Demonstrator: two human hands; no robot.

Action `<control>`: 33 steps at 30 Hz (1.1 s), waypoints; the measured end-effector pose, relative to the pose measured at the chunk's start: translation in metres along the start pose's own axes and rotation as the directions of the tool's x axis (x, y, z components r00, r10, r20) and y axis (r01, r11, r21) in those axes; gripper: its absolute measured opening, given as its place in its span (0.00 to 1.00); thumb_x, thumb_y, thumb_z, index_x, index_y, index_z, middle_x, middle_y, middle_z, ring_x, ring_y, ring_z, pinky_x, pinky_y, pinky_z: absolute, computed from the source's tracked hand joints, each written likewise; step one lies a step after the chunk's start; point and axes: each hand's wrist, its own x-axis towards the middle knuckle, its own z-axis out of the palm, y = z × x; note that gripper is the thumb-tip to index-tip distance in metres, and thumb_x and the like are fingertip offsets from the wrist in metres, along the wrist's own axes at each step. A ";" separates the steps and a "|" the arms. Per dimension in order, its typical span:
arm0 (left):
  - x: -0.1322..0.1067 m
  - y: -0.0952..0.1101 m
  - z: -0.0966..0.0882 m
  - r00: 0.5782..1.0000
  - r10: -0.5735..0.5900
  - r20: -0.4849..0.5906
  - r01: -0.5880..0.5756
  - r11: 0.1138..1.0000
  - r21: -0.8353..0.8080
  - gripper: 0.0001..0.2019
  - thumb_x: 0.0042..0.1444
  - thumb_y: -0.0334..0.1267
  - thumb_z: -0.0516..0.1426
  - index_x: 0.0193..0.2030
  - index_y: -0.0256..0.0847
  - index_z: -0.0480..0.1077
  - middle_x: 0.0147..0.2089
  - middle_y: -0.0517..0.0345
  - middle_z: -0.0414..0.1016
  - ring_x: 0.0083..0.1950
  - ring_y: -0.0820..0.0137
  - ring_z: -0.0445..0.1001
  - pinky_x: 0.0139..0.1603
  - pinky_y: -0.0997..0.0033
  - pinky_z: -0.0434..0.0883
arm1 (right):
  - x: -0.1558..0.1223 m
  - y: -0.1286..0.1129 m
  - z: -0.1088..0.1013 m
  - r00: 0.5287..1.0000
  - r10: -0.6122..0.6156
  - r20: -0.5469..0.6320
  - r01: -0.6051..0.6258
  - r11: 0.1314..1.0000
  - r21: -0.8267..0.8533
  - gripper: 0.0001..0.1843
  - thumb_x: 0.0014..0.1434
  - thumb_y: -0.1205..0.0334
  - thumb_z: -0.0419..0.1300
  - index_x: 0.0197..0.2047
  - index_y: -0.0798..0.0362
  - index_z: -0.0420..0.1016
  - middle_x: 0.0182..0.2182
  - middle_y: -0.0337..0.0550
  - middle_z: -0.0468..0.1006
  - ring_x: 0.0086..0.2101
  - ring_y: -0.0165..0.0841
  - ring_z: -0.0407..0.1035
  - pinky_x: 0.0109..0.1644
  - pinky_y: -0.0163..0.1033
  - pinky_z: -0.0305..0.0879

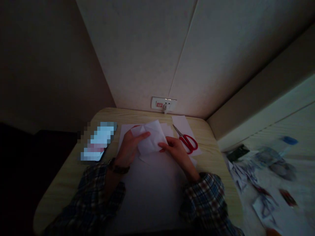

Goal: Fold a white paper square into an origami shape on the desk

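Note:
A folded piece of white paper [153, 136] is held up between both hands over the table. My left hand [130, 144] grips its left side, thumb lying across the front and the other fingers behind. At the lower right edge, my right hand [173, 147] pinches the paper between thumb and fingers. Beneath the hands, white sheets [147, 190] cover the middle of the table. To the right of my right hand, red-handled scissors [185, 139] rest on a strip of white paper [180, 120], blades pointing up and left.
A phone [99, 141] with a lit, blurred-out screen lies at the left of the wooden table [66, 186]. A wall socket [163, 104] with something plugged in sits behind the table. On the right, paper scraps [240, 175] and a plastic bottle [273, 157] lie on a pale surface.

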 end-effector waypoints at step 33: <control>-0.015 -0.005 0.013 0.995 -0.049 0.089 0.036 0.989 0.146 0.12 0.37 0.40 0.65 0.26 0.36 0.71 0.24 0.63 0.72 0.24 0.76 0.68 0.25 0.78 0.65 | -0.016 -0.016 0.015 0.895 -0.228 -0.383 0.246 0.969 0.000 0.11 0.53 0.56 0.59 0.26 0.53 0.65 0.21 0.33 0.64 0.24 0.27 0.57 0.26 0.32 0.53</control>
